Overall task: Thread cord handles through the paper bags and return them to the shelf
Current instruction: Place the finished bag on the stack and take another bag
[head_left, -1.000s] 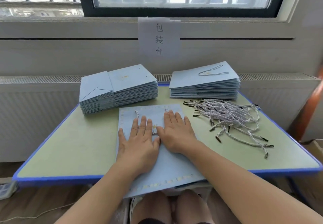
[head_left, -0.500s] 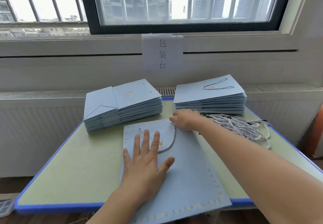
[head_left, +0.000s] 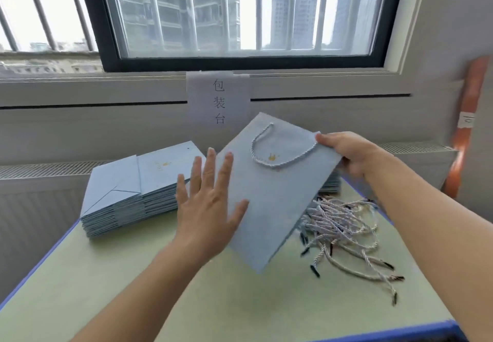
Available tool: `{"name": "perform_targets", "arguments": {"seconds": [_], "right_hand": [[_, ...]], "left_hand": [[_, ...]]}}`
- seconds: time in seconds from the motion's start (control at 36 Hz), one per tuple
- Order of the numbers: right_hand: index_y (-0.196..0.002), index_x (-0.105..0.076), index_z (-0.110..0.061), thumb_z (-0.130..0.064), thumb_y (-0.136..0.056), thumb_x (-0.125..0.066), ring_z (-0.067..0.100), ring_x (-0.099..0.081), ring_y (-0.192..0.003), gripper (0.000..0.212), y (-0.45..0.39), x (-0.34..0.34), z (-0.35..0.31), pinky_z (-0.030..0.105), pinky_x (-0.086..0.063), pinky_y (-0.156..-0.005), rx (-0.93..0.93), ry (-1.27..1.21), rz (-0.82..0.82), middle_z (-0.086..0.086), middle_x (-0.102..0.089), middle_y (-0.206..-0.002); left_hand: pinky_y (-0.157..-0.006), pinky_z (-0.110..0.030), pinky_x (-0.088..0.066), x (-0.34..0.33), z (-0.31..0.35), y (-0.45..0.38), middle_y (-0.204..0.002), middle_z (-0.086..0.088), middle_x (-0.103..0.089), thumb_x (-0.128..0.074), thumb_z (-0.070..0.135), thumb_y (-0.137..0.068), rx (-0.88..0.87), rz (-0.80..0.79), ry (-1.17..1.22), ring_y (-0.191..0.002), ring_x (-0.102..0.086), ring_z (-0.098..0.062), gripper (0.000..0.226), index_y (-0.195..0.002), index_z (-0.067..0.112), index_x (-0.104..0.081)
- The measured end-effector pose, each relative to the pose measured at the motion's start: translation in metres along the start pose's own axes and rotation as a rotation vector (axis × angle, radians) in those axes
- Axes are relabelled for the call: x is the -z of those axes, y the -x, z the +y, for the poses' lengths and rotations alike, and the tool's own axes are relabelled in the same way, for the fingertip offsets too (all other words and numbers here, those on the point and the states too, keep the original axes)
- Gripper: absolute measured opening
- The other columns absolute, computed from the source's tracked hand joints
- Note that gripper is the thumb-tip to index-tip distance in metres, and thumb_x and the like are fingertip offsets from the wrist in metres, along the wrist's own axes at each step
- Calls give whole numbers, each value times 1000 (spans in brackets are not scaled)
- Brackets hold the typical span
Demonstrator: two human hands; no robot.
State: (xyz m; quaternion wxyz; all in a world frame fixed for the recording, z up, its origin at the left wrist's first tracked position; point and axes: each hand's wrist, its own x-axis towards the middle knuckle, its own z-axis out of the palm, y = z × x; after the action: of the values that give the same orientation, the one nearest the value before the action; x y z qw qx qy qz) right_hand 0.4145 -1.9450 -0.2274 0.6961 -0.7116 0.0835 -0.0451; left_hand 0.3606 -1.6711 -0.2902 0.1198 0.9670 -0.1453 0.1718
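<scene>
The lifted bag (head_left: 269, 194) is pale blue with a small gold crown mark near its top, and its handle (head_left: 277, 152) is a twisted white-and-grey cord. The stack (head_left: 133, 192) at the left is the same pale blue, its top bag bearing a faint gold mark. The loose cords (head_left: 344, 224) at the right are white-grey twists with black tips. The table (head_left: 186, 296) is light green with a blue edge. The far sign (head_left: 218, 100) is white with dark characters. The window frame (head_left: 240, 62) is black, and a pipe (head_left: 465, 128) at the far right is orange.

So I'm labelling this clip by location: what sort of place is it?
Probably a small packing workstation: a paper sign reading 包装台, a stack of flat blue bags and a heap of loose cord handles on the table.
</scene>
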Motion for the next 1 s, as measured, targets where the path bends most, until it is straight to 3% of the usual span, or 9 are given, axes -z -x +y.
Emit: {"name": "perform_targets", "arguments": {"seconds": [0.17, 0.22, 0.28, 0.33, 0.39, 0.56, 0.64, 0.72, 1.0], "right_hand": [[-77, -54, -11, -19, -95, -58, 7, -56, -37, 20, -22, 25, -18, 16, -42, -33, 23, -289, 296, -4, -60, -45], [-77, -52, -13, -23, -94, -60, 12, -54, -48, 21, -34, 27, -21, 14, -37, -32, 22, -321, 359, 1, -58, -61], [-77, -50, -14, -23, -94, -60, 13, -45, -54, 22, -46, 25, -23, 13, -34, -32, 13, -353, 409, 2, -50, -70], [-77, -49, -14, -20, -95, -59, 13, -45, -56, 21, -58, 21, -21, 15, -37, -34, -12, -375, 423, 3, -49, -72], [-79, -50, -13, -17, -95, -57, 14, -48, -58, 18, -70, 16, -17, 15, -40, -36, -37, -364, 409, 4, -52, -75], [-113, -62, -3, -10, -93, -53, 20, -51, -69, 23, -107, 19, 13, 28, -39, -54, 48, 171, 462, 13, -59, -102], [-88, -70, -9, -19, -88, -59, 33, -62, -85, 15, -113, 25, 26, 39, -52, -66, 28, 484, 581, 15, -69, -95], [-78, -66, -13, -22, -89, -55, 29, -55, -78, 18, -112, 32, 32, 29, -39, -64, 3, 753, 613, 11, -64, -87], [-129, -55, -10, -30, -99, -39, 35, -41, -124, 40, -112, 29, 48, 39, -36, -98, -40, 1049, 632, 18, -43, -137]], "left_hand": [[-122, -42, -12, 0, 28, -49, -162, 1, -7, -62, 33, -93, 197, 59, 969, -149, -8, -18, 87, -155, 27, -1], [-104, -40, -44, -1, 36, -74, -146, -1, -40, -63, 19, -93, 301, 36, 1271, -130, -45, -22, 66, -147, 27, -25], [-71, -26, -55, -1, 38, -101, -122, -7, -58, -60, 4, -93, 361, 77, 1418, -95, -61, -20, 41, -127, 19, -44], [-59, -20, -54, -3, 34, -125, -109, -10, -62, -60, -6, -89, 380, 187, 1340, -78, -60, -16, 38, -124, 9, -50], [-70, -28, -57, -12, 27, -147, -96, -6, -61, -60, -8, -88, 386, 226, 1224, -72, -59, -16, 39, -123, 6, -52], [-101, -36, -45, -56, 9, -189, -139, -12, -52, -65, 1, -87, 458, 109, 960, -119, -55, -31, 63, -145, 5, -41], [-96, -41, -47, -82, 6, -195, -134, -16, -56, -67, 9, -86, 460, -41, 900, -116, -56, -38, 55, -138, 1, -49], [-96, -46, -50, -111, 1, -202, -119, -16, -65, -71, 22, -78, 480, -135, 829, -108, -60, -38, 49, -123, 4, -61], [-105, -38, -36, -118, 21, -188, -144, -13, -49, -52, 21, -96, 391, -193, 565, -137, -35, -31, 46, -142, 12, -47]]}}
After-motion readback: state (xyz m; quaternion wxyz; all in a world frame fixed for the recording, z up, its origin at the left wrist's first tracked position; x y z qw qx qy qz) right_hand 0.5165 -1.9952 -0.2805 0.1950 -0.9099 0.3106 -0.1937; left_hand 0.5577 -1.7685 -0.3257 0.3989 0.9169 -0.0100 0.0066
